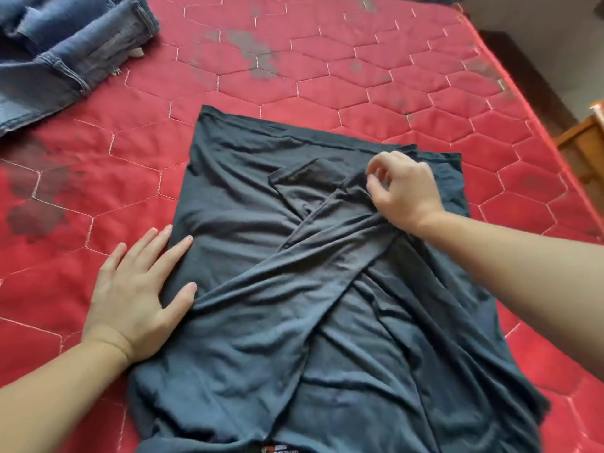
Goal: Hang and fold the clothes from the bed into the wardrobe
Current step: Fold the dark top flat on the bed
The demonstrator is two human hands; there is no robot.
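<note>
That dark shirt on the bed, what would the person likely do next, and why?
Probably fold the dark shirt in half: both sleeves already lie crossed over its middle, the left hand flat on its edge, the right hand on a sleeve.

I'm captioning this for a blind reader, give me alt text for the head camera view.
A dark grey jersey T-shirt lies on a red quilted mattress, sleeves folded in; the left hand presses its edge, the right hand pinches a sleeve. Blue denim jeans lie top left.
</note>
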